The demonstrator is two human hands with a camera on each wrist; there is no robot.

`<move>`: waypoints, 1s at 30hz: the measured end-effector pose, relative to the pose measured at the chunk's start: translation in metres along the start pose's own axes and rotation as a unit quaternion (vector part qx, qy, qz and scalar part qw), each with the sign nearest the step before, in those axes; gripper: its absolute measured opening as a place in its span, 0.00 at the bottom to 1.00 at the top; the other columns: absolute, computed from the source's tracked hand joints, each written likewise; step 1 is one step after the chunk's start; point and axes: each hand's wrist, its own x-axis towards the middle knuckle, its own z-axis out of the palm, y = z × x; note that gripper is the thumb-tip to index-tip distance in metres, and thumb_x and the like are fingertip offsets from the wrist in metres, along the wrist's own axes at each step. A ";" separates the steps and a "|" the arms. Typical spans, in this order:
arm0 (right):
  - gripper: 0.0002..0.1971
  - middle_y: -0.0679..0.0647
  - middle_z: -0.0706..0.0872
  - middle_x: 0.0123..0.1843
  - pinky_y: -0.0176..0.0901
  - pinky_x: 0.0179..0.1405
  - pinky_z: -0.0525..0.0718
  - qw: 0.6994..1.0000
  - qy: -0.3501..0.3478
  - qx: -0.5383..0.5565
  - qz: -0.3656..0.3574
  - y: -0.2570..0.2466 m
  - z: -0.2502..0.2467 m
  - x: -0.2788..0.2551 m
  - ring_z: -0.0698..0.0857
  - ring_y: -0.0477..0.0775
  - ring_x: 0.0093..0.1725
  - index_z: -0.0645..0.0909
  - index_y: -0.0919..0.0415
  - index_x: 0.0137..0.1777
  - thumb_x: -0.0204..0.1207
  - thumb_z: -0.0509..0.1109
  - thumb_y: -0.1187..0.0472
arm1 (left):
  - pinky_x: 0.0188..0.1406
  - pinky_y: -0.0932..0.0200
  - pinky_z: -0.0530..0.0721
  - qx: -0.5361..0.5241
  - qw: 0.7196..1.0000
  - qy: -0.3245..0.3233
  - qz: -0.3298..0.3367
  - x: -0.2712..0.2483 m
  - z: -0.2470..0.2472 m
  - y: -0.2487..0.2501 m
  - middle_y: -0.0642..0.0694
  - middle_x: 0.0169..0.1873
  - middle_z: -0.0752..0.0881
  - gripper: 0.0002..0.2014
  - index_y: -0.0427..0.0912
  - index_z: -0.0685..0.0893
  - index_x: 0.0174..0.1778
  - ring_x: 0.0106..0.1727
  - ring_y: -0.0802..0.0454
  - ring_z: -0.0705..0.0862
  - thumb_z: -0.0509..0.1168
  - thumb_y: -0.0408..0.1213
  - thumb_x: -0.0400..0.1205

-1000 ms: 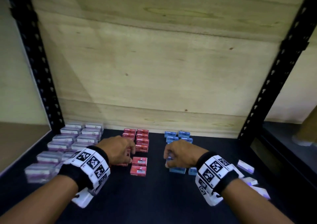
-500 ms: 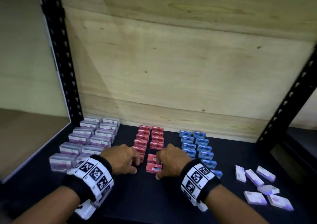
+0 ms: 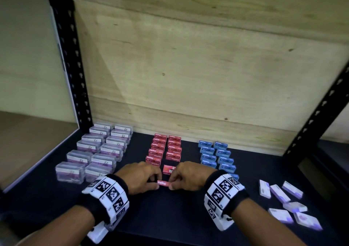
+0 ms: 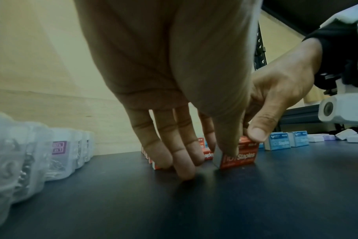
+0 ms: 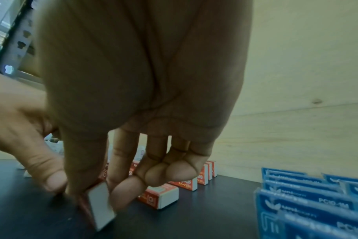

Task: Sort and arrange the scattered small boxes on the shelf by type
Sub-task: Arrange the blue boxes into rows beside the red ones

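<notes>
A red staples box [image 3: 164, 183] stands on its long edge on the black shelf [image 3: 170, 217], near the front centre. My left hand [image 3: 151, 181] pinches its left end, thumb on the box [image 4: 237, 157], other fingertips [image 4: 184, 171] touching the shelf. My right hand [image 3: 176, 181] pinches the white right end [image 5: 100, 205] between thumb and forefinger. A second red box [image 3: 168, 169] lies flat just behind. Beyond it stand two rows of red boxes [image 3: 166, 149].
Two rows of blue boxes [image 3: 217, 155] stand right of the red ones, close to my right wrist [image 5: 317, 202]. Clear purple-labelled boxes [image 3: 98, 151] fill the left. Several white and purple boxes [image 3: 283, 202] lie scattered at the front right. Black uprights [image 3: 71, 66] flank the wooden back wall.
My right hand left the blue row and came to the red boxes. Both hands now hold one red box, drawn toward the front and turned onto its edge.
</notes>
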 end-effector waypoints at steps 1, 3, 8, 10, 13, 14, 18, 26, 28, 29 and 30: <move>0.14 0.47 0.89 0.58 0.45 0.61 0.83 1.000 0.001 0.005 0.004 0.000 -0.001 0.000 0.85 0.49 0.56 0.87 0.50 0.62 0.82 0.69 0.47 | 0.47 0.61 0.77 0.002 1.000 0.004 -0.001 0.000 0.000 -0.001 0.63 0.51 0.83 0.11 0.62 0.80 0.57 0.47 0.65 0.78 0.65 0.57 0.80; 0.13 0.47 0.89 0.58 0.47 0.61 0.83 0.999 0.021 0.005 0.026 0.003 -0.005 0.002 0.85 0.49 0.57 0.87 0.50 0.60 0.81 0.69 0.48 | 0.46 0.62 0.76 0.004 1.000 0.004 -0.007 0.000 0.000 -0.005 0.63 0.50 0.84 0.11 0.61 0.81 0.56 0.48 0.63 0.79 0.64 0.57 0.80; 0.15 0.52 0.87 0.59 0.49 0.55 0.84 0.986 0.106 -0.094 0.092 0.008 -0.011 0.016 0.85 0.55 0.57 0.84 0.52 0.61 0.76 0.75 0.49 | 0.44 0.63 0.76 0.009 1.000 -0.003 -0.012 -0.004 -0.004 -0.010 0.61 0.49 0.86 0.11 0.60 0.83 0.56 0.47 0.63 0.81 0.64 0.57 0.81; 0.20 0.53 0.86 0.58 0.52 0.55 0.86 0.982 0.093 -0.122 0.108 0.005 -0.011 0.022 0.86 0.57 0.56 0.83 0.55 0.61 0.73 0.77 0.47 | 0.44 0.63 0.76 0.008 1.000 -0.007 -0.014 -0.006 -0.005 -0.012 0.61 0.49 0.87 0.12 0.60 0.83 0.57 0.45 0.65 0.80 0.64 0.57 0.81; 0.24 0.54 0.86 0.56 0.53 0.53 0.86 0.980 0.078 -0.141 0.117 0.001 -0.010 0.029 0.86 0.59 0.54 0.82 0.57 0.60 0.70 0.81 0.46 | 0.47 0.62 0.80 0.002 1.000 -0.013 -0.016 -0.008 -0.004 -0.015 0.62 0.49 0.87 0.12 0.60 0.84 0.56 0.46 0.65 0.80 0.65 0.57 0.80; 0.24 0.54 0.86 0.56 0.53 0.52 0.86 0.980 0.076 -0.140 0.119 0.000 -0.010 0.031 0.86 0.59 0.54 0.82 0.57 0.60 0.69 0.81 0.47 | 0.49 0.61 0.81 -0.001 1.000 -0.015 -0.016 -0.008 -0.004 -0.016 0.62 0.49 0.87 0.13 0.60 0.84 0.57 0.46 0.65 0.81 0.65 0.58 0.80; 0.20 0.56 0.88 0.55 0.52 0.53 0.87 0.984 0.081 -0.101 0.122 -0.002 -0.010 0.039 0.87 0.58 0.53 0.85 0.60 0.57 0.68 0.83 0.53 | 0.53 0.58 0.84 0.000 1.000 -0.020 -0.020 -0.009 -0.004 -0.017 0.61 0.50 0.88 0.13 0.59 0.83 0.58 0.49 0.62 0.85 0.65 0.57 0.81; 0.18 0.57 0.88 0.60 0.49 0.57 0.87 0.985 0.094 -0.072 0.123 0.001 -0.012 0.041 0.87 0.58 0.57 0.86 0.62 0.61 0.72 0.81 0.58 | 0.54 0.55 0.85 0.000 0.999 -0.037 -0.033 -0.006 -0.008 -0.013 0.59 0.49 0.89 0.12 0.59 0.84 0.57 0.48 0.59 0.86 0.66 0.55 0.81; 0.15 0.56 0.89 0.58 0.46 0.53 0.86 0.987 0.086 -0.068 0.119 0.004 -0.014 0.040 0.87 0.56 0.55 0.87 0.60 0.60 0.76 0.78 0.56 | 0.55 0.54 0.85 0.007 0.999 -0.040 -0.036 -0.006 -0.008 -0.011 0.58 0.49 0.89 0.12 0.59 0.83 0.59 0.48 0.58 0.86 0.66 0.55 0.81; 0.13 0.55 0.89 0.57 0.45 0.51 0.85 0.988 0.080 -0.069 0.116 0.006 -0.015 0.039 0.87 0.56 0.54 0.88 0.60 0.60 0.78 0.75 0.56 | 0.55 0.53 0.85 0.013 0.998 -0.040 -0.036 -0.006 -0.008 -0.009 0.57 0.50 0.89 0.12 0.59 0.83 0.60 0.49 0.56 0.86 0.65 0.54 0.82; 0.13 0.56 0.89 0.57 0.45 0.49 0.84 0.988 0.075 -0.070 0.115 0.008 -0.017 0.038 0.87 0.56 0.54 0.88 0.60 0.60 0.80 0.73 0.55 | 0.55 0.52 0.85 0.021 0.998 -0.040 -0.036 -0.006 -0.009 -0.008 0.55 0.50 0.88 0.12 0.59 0.83 0.60 0.50 0.55 0.86 0.65 0.54 0.82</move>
